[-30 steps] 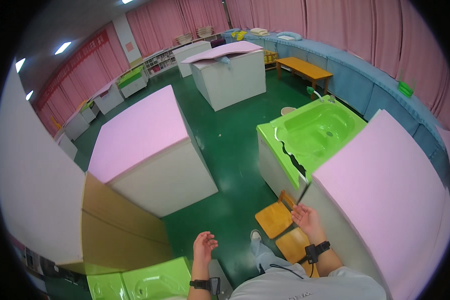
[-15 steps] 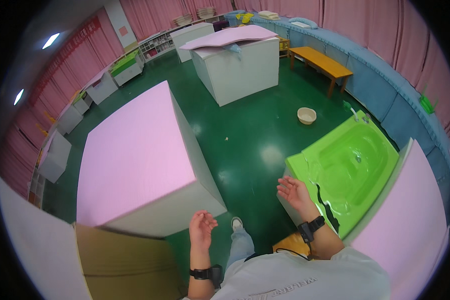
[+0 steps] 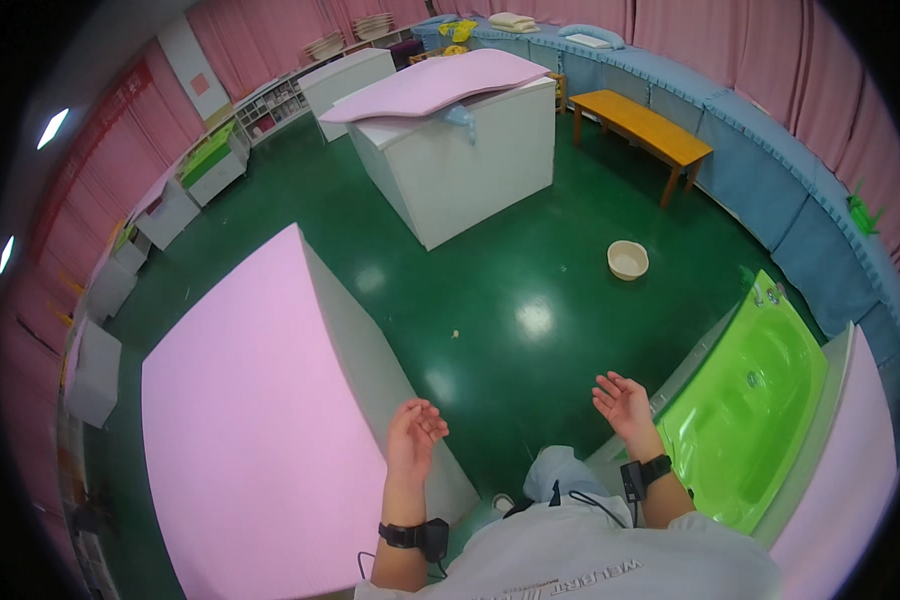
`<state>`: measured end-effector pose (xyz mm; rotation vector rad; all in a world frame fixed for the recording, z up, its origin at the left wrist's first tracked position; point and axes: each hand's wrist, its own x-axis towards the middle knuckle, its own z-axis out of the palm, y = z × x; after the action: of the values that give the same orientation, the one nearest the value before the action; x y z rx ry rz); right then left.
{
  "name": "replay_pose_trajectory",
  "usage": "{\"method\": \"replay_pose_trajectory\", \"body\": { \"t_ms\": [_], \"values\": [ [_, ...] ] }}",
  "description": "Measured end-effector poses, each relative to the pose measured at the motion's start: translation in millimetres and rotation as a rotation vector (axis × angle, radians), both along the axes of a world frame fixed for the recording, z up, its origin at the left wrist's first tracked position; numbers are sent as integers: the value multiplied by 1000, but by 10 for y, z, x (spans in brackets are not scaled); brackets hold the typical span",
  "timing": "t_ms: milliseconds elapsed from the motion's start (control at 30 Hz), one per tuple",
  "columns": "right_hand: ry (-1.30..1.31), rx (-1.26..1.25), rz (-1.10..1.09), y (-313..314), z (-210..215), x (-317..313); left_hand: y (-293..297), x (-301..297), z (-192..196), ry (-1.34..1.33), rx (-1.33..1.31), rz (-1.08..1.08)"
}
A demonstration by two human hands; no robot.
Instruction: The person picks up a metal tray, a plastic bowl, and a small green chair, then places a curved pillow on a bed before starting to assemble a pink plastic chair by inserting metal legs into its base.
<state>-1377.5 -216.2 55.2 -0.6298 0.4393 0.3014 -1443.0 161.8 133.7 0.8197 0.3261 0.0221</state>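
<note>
Hovering, loosely spread, two hands (image 3: 416,437) (image 3: 627,409) are near one pink-topped cabinet (image 3: 250,430) and one green tub (image 3: 725,375).

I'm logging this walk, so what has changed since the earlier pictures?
The view has moved forward: the green tub now lies beside the right hand, the beige basin, partly hidden at first, shows whole, and the wooden chairs are out of frame. The left hand and the right stay empty; the orange bench stays put.
</note>
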Motion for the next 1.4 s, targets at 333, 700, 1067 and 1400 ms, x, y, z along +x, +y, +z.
{"method": "replay_pose_trajectory", "body": {
  "t_ms": [333,700,1067,1400],
  "values": [
    [170,91,-131,-391,-574,2923,303,2600,-976,355,-51,46],
    [18,33,98,349,197,6947,317,6114,-594,240,-282,98],
    [92,-25,116,1347,-110,10088,-92,10511,-732,9,-464,-219],
    [72,-122,166,1696,-539,12081,-412,13321,-664,-90,-553,-7]
  ]
}}
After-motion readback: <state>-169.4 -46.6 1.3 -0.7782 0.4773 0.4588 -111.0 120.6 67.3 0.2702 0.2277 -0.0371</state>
